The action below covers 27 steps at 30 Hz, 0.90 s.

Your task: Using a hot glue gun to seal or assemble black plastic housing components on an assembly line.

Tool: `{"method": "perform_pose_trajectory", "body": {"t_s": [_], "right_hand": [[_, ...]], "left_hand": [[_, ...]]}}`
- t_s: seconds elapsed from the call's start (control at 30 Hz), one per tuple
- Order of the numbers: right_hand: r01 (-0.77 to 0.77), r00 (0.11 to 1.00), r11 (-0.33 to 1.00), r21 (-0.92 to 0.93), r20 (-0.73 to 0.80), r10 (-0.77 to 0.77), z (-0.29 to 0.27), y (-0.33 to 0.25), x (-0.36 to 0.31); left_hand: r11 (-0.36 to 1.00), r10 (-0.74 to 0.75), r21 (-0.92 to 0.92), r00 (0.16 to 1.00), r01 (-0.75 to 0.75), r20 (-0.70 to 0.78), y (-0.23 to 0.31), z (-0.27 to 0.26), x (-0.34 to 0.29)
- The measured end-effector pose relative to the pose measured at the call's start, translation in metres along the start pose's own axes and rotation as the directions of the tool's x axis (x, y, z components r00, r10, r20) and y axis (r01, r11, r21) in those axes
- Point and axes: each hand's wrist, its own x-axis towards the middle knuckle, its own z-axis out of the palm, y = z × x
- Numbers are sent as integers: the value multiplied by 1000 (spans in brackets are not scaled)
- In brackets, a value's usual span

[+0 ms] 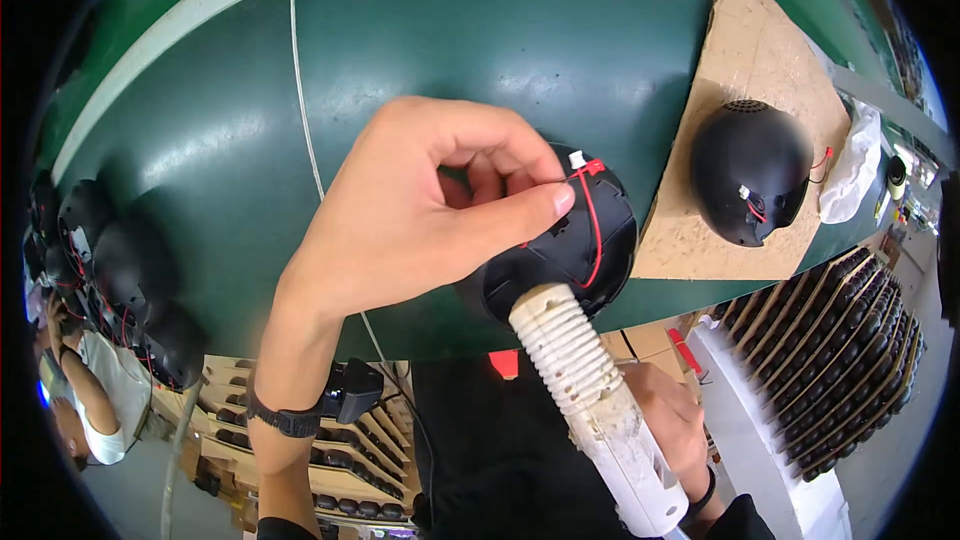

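By red wire; fingers (left)

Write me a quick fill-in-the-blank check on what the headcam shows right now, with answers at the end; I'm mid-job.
1. The left hand is over a round black housing whose looped wire is coloured ____.
2. The tabletop beneath is coloured ____.
3. A second black housing rests on a brown sheet, to the ____ of the first.
4. The band on the person's left wrist is coloured ____.

Missing words: red; green; right; black.
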Motion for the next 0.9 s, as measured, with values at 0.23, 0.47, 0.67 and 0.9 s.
{"method": "perform_pose_trajectory", "body": {"t_s": [0.23, 0.47, 0.67, 0.9], "right_hand": [[72, 990, 993, -93, -114, -82, 4, 3, 6], [30, 995, 989, -142, -85, -43, 4, 1, 4], [33, 995, 993, -111, -88, -43, 0, 4, -1], [37, 997, 994, -102, -68, -44, -4, 3, 1]], "left_hand": [[1000, -15, 18, 1000, 15, 6, 5, 2, 1], [985, 81, 154, 995, -73, -50, 12, -4, -16], [909, 188, 383, 982, -164, -26, 21, -14, -37], [916, 222, 354, 974, -191, -48, 13, -11, -40]]}}
